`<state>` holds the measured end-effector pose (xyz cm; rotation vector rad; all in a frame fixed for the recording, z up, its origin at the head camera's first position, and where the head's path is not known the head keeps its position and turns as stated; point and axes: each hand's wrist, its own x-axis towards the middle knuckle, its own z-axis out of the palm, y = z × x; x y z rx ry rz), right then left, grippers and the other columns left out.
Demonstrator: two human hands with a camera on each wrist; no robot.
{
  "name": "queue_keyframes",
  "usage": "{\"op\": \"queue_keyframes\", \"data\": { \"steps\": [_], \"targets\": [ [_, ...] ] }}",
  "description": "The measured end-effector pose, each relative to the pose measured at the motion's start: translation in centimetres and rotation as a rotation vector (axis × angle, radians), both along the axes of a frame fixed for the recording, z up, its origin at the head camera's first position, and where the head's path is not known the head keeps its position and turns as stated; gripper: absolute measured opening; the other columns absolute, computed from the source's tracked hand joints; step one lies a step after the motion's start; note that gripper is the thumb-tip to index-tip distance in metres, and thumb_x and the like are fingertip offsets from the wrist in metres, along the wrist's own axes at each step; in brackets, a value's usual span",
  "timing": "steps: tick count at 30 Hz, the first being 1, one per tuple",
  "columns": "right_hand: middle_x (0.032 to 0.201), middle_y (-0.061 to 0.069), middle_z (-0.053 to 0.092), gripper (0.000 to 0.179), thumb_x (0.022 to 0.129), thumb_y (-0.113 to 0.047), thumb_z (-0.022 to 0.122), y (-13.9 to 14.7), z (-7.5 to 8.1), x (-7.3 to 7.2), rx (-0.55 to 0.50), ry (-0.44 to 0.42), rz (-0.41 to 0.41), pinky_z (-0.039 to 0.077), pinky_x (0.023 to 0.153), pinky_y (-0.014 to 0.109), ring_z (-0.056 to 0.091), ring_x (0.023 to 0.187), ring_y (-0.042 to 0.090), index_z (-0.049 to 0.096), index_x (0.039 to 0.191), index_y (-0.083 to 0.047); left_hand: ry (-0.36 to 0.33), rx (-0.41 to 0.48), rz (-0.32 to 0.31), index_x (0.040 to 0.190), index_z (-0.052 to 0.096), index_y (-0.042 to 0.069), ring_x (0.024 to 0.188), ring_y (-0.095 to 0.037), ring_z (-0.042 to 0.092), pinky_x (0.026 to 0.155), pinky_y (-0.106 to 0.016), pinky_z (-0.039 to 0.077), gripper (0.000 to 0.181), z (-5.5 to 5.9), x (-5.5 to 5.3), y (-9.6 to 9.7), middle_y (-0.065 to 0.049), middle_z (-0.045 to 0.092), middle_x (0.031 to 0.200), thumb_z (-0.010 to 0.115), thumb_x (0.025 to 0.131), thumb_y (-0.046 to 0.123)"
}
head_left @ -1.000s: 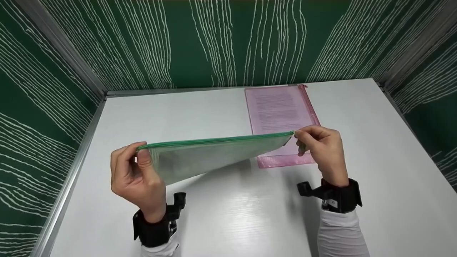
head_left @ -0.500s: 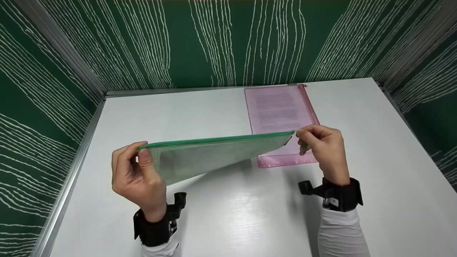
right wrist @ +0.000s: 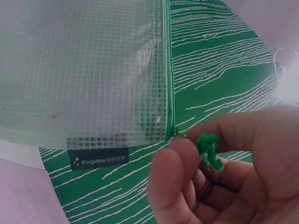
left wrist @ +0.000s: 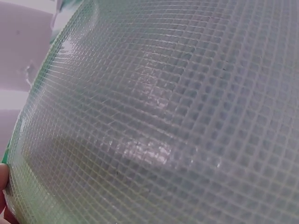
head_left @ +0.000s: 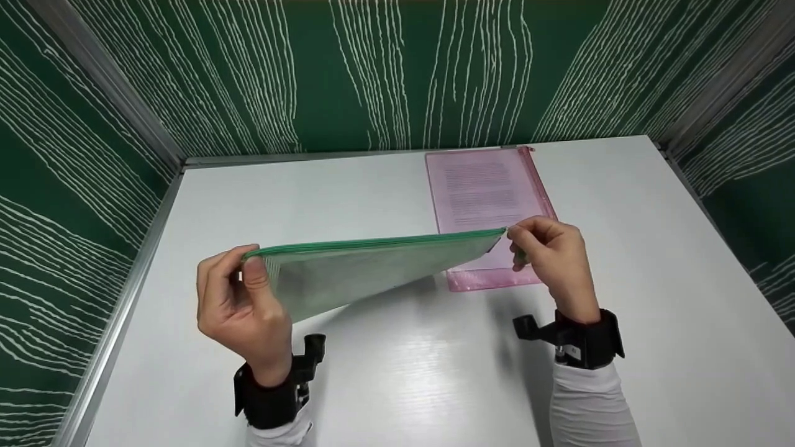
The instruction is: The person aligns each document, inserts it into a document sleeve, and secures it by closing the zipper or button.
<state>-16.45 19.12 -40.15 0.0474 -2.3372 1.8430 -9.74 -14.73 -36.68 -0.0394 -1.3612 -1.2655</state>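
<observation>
A see-through green mesh zip pouch (head_left: 366, 267) hangs tilted above the table, its green zipper edge uppermost. My left hand (head_left: 242, 304) pinches the pouch's left corner between thumb and fingers. At the opposite end, my right hand (head_left: 553, 261) pinches the zipper pull at the corner. A green cord tassel (right wrist: 210, 151) pokes out between the right fingers in the right wrist view. Close by, a dark label (right wrist: 98, 158) reading "Kingdee" sticks out from the pouch's side. The mesh fills most of the left wrist view, with only a fingertip (left wrist: 3, 177) showing.
Behind the right hand, a pink zip pouch (head_left: 478, 186) with a printed sheet inside lies flat on the white table (head_left: 397, 385). Green panels with white wavy lines (head_left: 348, 74) stand around the back and sides. A metal rail (head_left: 118, 316) runs along the left edge.
The right hand has shifted slightly left over the last half second. The left hand has drifted a little to the right. Both keep their hold on the green pouch.
</observation>
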Motion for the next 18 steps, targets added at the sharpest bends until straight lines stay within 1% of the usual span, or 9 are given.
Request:
{"op": "queue_keyframes", "data": {
  "steps": [2,6,12,15,18],
  "targets": [
    [0.07,0.005,0.062,0.019,0.1,-0.007,0.064,-0.4,0.0,0.1,0.011,-0.014,0.026,0.056,0.056,0.027,0.058,0.056,0.012,0.068,0.088,0.008,0.001,0.0,0.0,0.089,0.071,-0.013,0.074,-0.014,0.056,0.068,-0.02,0.047,0.021,0.0,0.0,0.1,-0.012,0.061,0.084,0.074,0.094,0.007],
    [0.072,0.008,0.062,0.023,0.102,-0.011,0.063,-1.4,0.0,0.3,0.032,-0.045,0.105,0.055,0.055,0.026,0.059,0.056,0.013,0.068,0.09,0.007,0.002,-0.009,0.005,0.089,0.071,-0.013,0.075,-0.014,0.056,0.069,-0.021,0.047,0.023,0.0,0.1,0.4,-0.013,0.061,0.084,0.074,0.095,0.01],
    [0.071,0.013,0.061,0.023,0.102,-0.008,0.062,-3.0,-0.1,0.6,0.069,-0.059,0.223,0.053,0.054,0.026,0.058,0.055,0.013,0.068,0.085,0.006,0.015,-0.03,0.028,0.088,0.071,-0.011,0.074,-0.013,0.056,0.067,-0.02,0.046,0.032,0.0,0.2,0.9,-0.016,0.06,0.083,0.075,0.095,0.02],
    [0.071,0.014,0.063,0.028,0.104,-0.013,0.062,-3.7,-0.3,0.9,0.085,-0.075,0.306,0.055,0.055,0.029,0.06,0.056,0.015,0.069,0.084,0.005,0.038,-0.048,0.048,0.087,0.071,-0.011,0.073,-0.013,0.055,0.066,-0.018,0.044,0.038,0.0,0.2,1.4,-0.017,0.06,0.081,0.075,0.095,0.026],
    [0.074,0.014,0.066,0.033,0.106,-0.019,0.06,-4.5,-0.4,1.1,0.09,-0.1,0.414,0.058,0.058,0.033,0.063,0.057,0.018,0.07,0.085,0.005,0.063,-0.076,0.059,0.086,0.07,-0.011,0.071,-0.014,0.054,0.065,-0.017,0.044,0.043,0.1,0.2,2.0,-0.018,0.059,0.08,0.075,0.095,0.031]
  ]
}}
